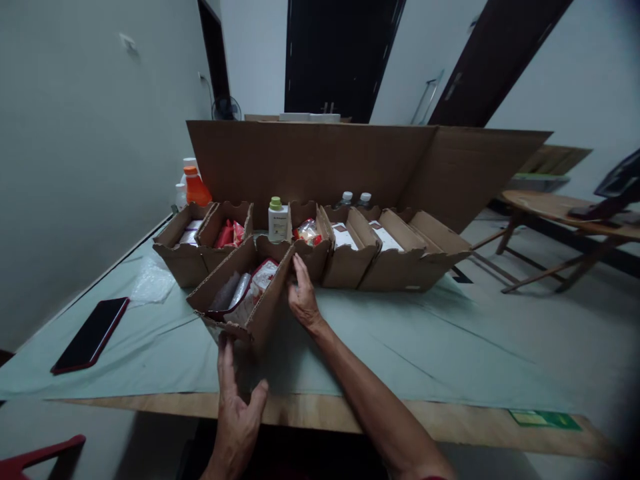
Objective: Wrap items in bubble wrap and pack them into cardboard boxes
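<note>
A cardboard box (pixel 270 310), open at the top, stands pulled forward and turned at an angle on the cloth-covered table. Red-and-white packets (pixel 255 290) and a clear plastic item lie inside it. My left hand (pixel 237 410) is at the box's near end, fingers stretched out against its lower front and thumb apart. Along the right side of the box lies my right hand (pixel 303 297), its fingers extended, flat near the far corner. Neither hand wraps round anything. Behind the box stands a white bottle with a green cap (pixel 277 220).
Several more cardboard boxes (pixel 400 270) stand in a row behind, holding packets. A tall cardboard panel (pixel 320 153) rises behind them. On the left are a phone (pixel 91 335), crumpled clear plastic (pixel 153 279) and an orange bottle (pixel 197 187). A wooden stool (pixel 545 203) stands at right.
</note>
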Demonstrator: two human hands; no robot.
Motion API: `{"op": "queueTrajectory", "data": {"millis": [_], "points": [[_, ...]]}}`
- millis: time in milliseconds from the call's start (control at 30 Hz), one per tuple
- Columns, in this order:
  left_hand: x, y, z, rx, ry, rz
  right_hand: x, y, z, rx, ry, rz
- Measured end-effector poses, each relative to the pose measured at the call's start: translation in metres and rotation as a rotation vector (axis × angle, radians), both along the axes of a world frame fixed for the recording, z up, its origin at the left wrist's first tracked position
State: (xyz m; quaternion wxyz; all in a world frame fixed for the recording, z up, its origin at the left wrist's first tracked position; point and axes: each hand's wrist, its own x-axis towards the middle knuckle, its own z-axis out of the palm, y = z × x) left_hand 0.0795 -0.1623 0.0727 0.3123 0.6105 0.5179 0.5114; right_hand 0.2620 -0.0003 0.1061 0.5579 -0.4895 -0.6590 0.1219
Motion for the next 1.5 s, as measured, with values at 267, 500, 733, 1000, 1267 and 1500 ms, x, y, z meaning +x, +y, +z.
{"op": "queueTrajectory", "data": {"millis": [267, 500, 733, 1000, 1267, 1500], "points": [[0.013, 0.001, 0.0, -0.04, -0.054, -0.011, -0.015, 0.019, 0.001, 0.036, 0.017, 0.038], [0.026, 0.008, -0.003, -0.029, -0.017, -0.053, 0.004, 0.017, -0.031, -0.042, 0.075, 0.025], [0.07, 0.063, 0.004, -0.036, -0.034, -0.034, 0.015, 0.01, -0.07, -0.172, 0.141, -0.073], [0.113, 0.152, 0.022, -0.054, -0.031, 0.032, 0.02, 0.01, -0.072, -0.226, 0.153, -0.083], [0.112, 0.172, 0.019, -0.022, -0.003, 0.011, 0.019, 0.008, -0.069, -0.248, 0.116, -0.073], [0.004, 0.157, -0.01, 0.066, 0.305, 0.028, 0.019, 0.007, -0.065, -0.259, 0.083, -0.079]]}}
